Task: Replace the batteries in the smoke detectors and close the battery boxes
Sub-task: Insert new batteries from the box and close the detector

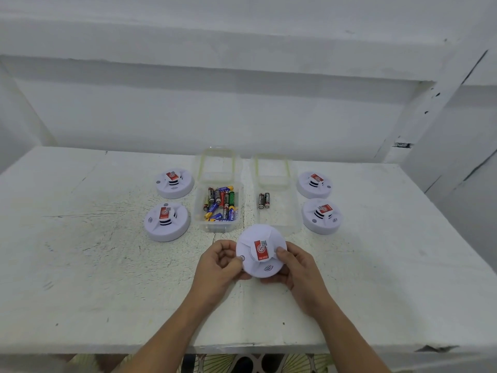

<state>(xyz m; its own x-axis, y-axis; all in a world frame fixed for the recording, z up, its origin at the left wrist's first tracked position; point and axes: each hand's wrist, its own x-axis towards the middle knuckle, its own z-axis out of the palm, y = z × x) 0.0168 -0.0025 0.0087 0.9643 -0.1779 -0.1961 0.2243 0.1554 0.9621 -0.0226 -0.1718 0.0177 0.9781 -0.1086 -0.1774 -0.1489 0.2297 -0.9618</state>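
I hold a white smoke detector with a red label above the table's front middle. My left hand grips its left rim and my right hand grips its right side, thumb on the raised centre. Its label side faces me. Two more detectors lie on the left and two on the right. A clear box holds several mixed batteries. A second clear box holds two black batteries.
The white table reaches a wall at the back and its front edge runs just below my forearms. Both boxes stand open, their lids lying behind them. A white post rises at the right rear.
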